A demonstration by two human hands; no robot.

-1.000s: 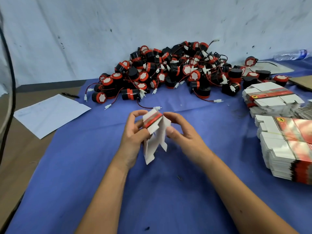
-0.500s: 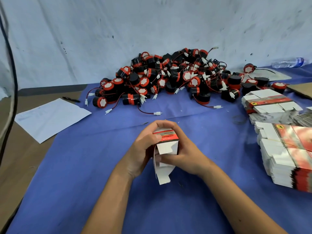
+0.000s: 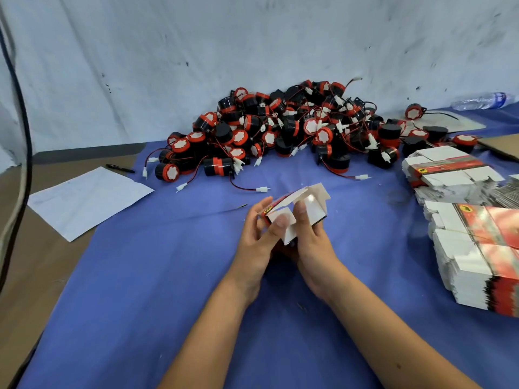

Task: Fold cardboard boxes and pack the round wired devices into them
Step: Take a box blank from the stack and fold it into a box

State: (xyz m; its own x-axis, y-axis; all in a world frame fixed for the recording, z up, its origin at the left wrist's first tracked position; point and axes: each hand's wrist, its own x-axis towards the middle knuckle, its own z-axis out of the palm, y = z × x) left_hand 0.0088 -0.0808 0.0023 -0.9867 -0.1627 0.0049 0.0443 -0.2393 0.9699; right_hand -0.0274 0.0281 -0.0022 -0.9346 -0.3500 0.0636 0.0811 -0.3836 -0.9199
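Note:
A small white cardboard box [image 3: 306, 204] with a red printed side is held over the middle of the blue cloth, its flaps spread open toward me. My left hand [image 3: 259, 240] grips its left side, thumb on a white flap. My right hand [image 3: 313, 242] grips the right side, thumb pressing inside the open end. Behind the box lies a big pile of round black-and-red wired devices [image 3: 280, 130] with white plugs. Flat unfolded boxes are stacked at the right [image 3: 477, 256] and behind that stack [image 3: 446, 172].
The blue cloth [image 3: 157, 276] covers the table. A white paper sheet [image 3: 84, 199] and a black pen [image 3: 120, 169] lie at the left on the brown tabletop. A plastic bottle [image 3: 483, 101] lies at the far right by the wall. A black cable [image 3: 16, 136] hangs at the left edge.
The box was turned in both hands from upright with its red top showing to tilted, open flaps facing me. Both hands stay on it.

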